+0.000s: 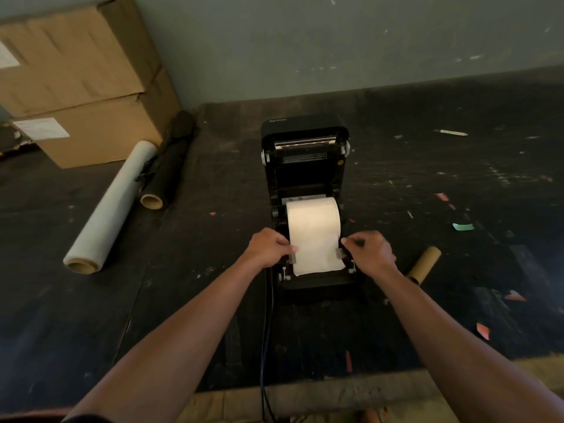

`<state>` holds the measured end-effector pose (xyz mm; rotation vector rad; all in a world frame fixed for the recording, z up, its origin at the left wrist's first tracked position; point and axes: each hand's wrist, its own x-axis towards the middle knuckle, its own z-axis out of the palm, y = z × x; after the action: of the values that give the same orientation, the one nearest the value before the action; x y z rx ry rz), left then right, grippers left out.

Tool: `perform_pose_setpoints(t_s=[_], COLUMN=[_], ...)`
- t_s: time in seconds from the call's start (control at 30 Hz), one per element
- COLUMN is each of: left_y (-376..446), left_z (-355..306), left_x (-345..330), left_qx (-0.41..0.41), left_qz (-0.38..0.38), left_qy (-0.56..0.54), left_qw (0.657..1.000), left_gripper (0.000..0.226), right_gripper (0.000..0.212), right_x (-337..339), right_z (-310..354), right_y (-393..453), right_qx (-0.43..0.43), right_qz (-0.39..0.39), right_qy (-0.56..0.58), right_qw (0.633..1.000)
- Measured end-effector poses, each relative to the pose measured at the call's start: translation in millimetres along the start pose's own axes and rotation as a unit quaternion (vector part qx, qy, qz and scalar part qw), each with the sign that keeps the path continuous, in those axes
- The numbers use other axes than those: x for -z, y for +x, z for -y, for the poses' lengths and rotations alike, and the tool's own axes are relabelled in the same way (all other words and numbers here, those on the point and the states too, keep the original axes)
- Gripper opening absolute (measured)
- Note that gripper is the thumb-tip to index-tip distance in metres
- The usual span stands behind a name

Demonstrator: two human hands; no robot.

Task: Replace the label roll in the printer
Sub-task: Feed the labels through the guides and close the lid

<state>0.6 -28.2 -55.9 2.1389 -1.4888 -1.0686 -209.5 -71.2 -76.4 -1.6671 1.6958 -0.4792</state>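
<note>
At the centre of the frame the printer (305,166) is sitting on the dark worktop (427,184) with its lid thrown back toward the upper middle, and the new label roll (312,219) is lying in the open bay, its long axis running left to right across the picture. A tongue of paper (317,254) is trailing from the roll down toward the lower edge of the machine, passing between two small pale guides. The left hand (270,247) is pinching the paper's left edge between thumb and fingers, closed on it just beside the left guide; the right hand (369,251) is curling in at the right edge by the other guide, though whether it is actually gripping paper or only touching the guide I cannot tell. Both hands are flanking the strip about equally, so the feed toward the front slot looks like a two-handed pull straight down the frame. A bare cardboard core (424,264) is lying at centre right, just beyond the right wrist.
</note>
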Motion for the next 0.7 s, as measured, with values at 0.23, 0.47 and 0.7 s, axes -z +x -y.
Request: perform_pose_setpoints(t_s=[0.23,0.47,0.7], left_y=[14,20,26], left_z=[1,2,1], left_x=[5,10,16], left_qx=[-0.002,-0.002,-0.025], left_qz=[0.044,0.075,0.092], left_qy=[0.003,0.014,0.081], left_qw=[0.999,0.997,0.992], left_gripper=[0.024,0.016,0.027], right_gripper=[0.018,0.011,0.014], right_x=[-7,-10,-8], right_z=[6,-1,6], right_y=[6,14,22], right_qx=[-0.004,0.012,0.056], right_qz=[0.026,0.061,0.073], right_qy=[-0.006,0.024,-0.106], right_qw=[1.000,0.998,0.990])
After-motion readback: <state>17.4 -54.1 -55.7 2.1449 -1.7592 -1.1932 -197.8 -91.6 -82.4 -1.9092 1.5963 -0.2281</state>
